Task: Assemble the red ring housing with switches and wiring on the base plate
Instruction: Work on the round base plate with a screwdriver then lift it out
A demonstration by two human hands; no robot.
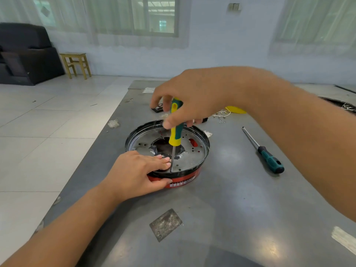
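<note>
Red, black, green and yellow on a grey table [240, 209]

The ring housing [179, 182] is red with a black rim and a white-marked label; its base plate [194, 158] is silver-grey. The upright screwdriver [176, 130] has a green-and-yellow handle; the right-hand screwdriver [269, 159] is teal and black.

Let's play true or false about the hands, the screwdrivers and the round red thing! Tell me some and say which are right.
1. The right hand holds a yellow and green screwdriver upright. True.
2. The left hand is up in the air. False: it rests on the red ring housing, fingers on the base plate.
3. A second screwdriver lies on the table. True.
4. The second screwdriver lies inside the housing. False: it lies on the table beside it.
5. The wooden stool stands on the table. False: it stands on the floor.
</note>
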